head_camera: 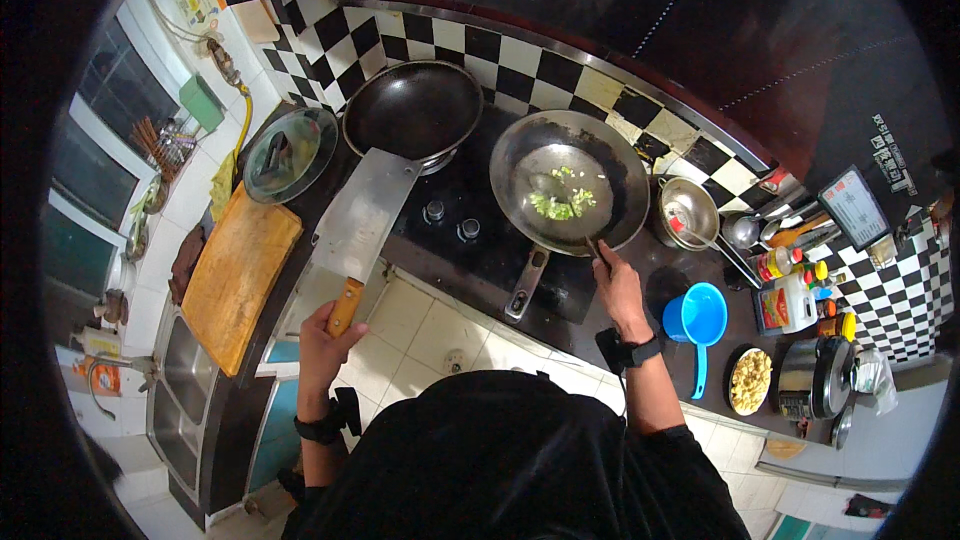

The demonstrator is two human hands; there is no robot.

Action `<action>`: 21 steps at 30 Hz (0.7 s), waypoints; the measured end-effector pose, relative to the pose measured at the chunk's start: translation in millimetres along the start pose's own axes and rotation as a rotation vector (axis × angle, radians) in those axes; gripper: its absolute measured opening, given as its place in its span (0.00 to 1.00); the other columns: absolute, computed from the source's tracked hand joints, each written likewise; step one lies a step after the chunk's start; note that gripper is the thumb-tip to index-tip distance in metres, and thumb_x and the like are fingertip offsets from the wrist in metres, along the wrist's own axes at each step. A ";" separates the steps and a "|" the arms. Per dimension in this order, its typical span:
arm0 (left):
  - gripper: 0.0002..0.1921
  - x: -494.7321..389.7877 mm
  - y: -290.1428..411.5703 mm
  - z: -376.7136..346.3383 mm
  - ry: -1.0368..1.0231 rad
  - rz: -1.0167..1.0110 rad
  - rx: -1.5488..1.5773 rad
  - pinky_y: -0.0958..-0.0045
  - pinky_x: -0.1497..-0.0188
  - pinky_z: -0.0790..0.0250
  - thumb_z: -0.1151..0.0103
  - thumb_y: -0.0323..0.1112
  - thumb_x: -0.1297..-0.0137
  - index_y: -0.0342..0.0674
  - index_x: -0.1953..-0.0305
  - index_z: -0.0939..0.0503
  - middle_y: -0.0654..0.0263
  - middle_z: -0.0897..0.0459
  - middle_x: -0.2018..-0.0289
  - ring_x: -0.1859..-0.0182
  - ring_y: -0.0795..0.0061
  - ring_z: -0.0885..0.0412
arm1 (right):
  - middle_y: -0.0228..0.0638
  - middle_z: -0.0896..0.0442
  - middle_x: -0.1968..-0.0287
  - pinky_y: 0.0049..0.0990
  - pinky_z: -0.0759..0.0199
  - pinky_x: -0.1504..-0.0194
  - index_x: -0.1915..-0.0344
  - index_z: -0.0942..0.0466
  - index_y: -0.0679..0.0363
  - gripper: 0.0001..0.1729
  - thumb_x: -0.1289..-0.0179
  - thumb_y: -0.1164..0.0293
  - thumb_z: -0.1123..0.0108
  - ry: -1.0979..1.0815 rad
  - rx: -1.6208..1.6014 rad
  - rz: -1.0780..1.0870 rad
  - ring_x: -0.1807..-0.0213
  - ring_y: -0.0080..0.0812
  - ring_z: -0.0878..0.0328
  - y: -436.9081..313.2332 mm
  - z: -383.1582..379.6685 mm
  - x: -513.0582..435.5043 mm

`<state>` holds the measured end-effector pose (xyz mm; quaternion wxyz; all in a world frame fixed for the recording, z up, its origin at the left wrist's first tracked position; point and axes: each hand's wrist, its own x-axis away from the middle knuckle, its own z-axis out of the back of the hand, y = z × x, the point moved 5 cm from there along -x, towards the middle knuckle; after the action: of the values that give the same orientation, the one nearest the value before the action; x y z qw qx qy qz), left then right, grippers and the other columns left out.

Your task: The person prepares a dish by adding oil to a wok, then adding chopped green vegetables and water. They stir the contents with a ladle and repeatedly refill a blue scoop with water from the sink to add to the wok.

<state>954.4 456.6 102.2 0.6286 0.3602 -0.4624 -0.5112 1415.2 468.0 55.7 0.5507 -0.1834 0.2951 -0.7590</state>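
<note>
My left hand (327, 341) grips the wooden handle of a broad cleaver (358, 221), its blade pointing away from me over the counter edge. At the near right rim of a metal wok (517, 165), my right hand (619, 285) holds a thin dark utensil whose kind I cannot tell. Chopped green and pale pieces, perhaps scallion (559, 204), lie in the bottom of this wok. Its metal handle (527, 285) points towards me. A second, dark wok (412, 109) sits on the left burner with nothing visible inside.
Left are a wooden cutting board (240, 277), a glass lid (291, 157) and a steel sink (184, 360). Right are a strainer (688, 210), a blue ladle (703, 315), a plate of pale yellow food pieces (750, 382), bottles (784, 307) and a lidded metal pot (814, 379).
</note>
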 end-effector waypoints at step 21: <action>0.15 -7.5 -73.6 70.7 0.408 0.076 0.193 0.80 0.83 0.42 0.30 0.37 0.44 0.36 0.60 0.22 0.75 0.28 0.81 0.83 0.87 0.34 | 0.56 0.20 0.48 0.37 0.29 0.49 0.38 0.30 0.66 0.23 0.31 0.70 0.51 0.017 -0.020 0.048 0.49 0.50 0.20 19.5 0.9 -17.8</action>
<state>864.1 449.3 54.6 0.6903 0.4969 -0.3859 -0.3572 1435.7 480.3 44.6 0.5644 -0.1753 0.3119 -0.7440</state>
